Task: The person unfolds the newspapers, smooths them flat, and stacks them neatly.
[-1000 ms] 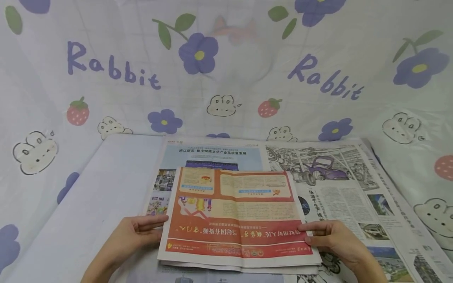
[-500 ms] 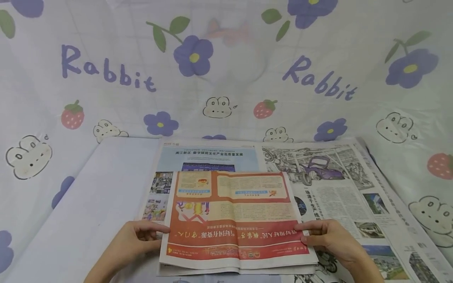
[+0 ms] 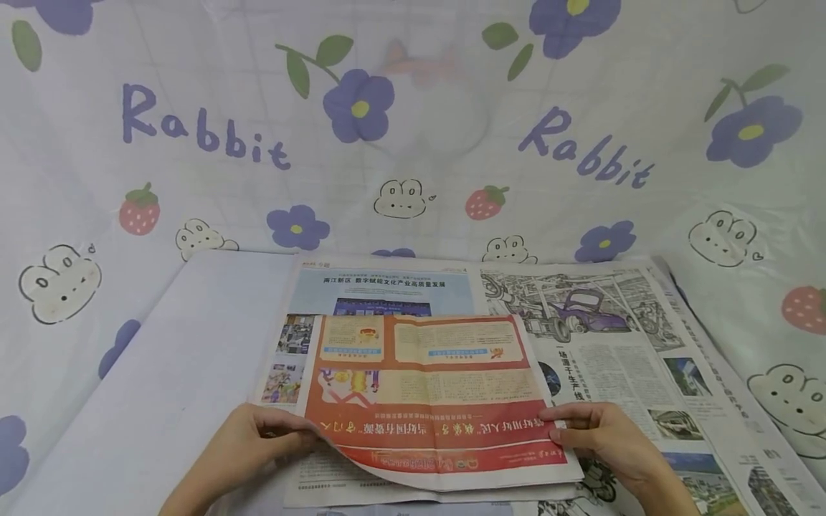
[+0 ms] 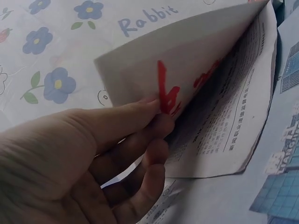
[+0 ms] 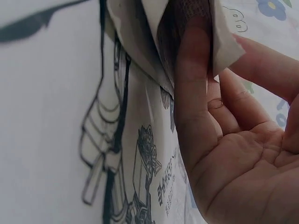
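Note:
A folded newspaper (image 3: 452,390) with a red and orange page on top lies upside down to me in the head view. My left hand (image 3: 241,448) pinches the left edge of its top layer and lifts the near-left corner into a curl. In the left wrist view the raised page (image 4: 140,70) stands between thumb and forefinger, and a printed lower layer (image 4: 229,126) shows beneath. At the right edge, my right hand (image 3: 606,437) holds the layers between thumb and fingers. In the right wrist view some fingers of the right hand (image 5: 238,144) reach in among the layers.
Underneath is a larger spread newspaper (image 3: 600,365) with a purple car drawing and several photos. A white surface (image 3: 193,337) extends at the left. Behind stands a white sheet (image 3: 439,143) printed with rabbits, flowers and strawberries.
My left hand has taken the top layer's left edge and raised it, so the near-left corner curls up and the layer below shows. My right hand stays at the right edge.

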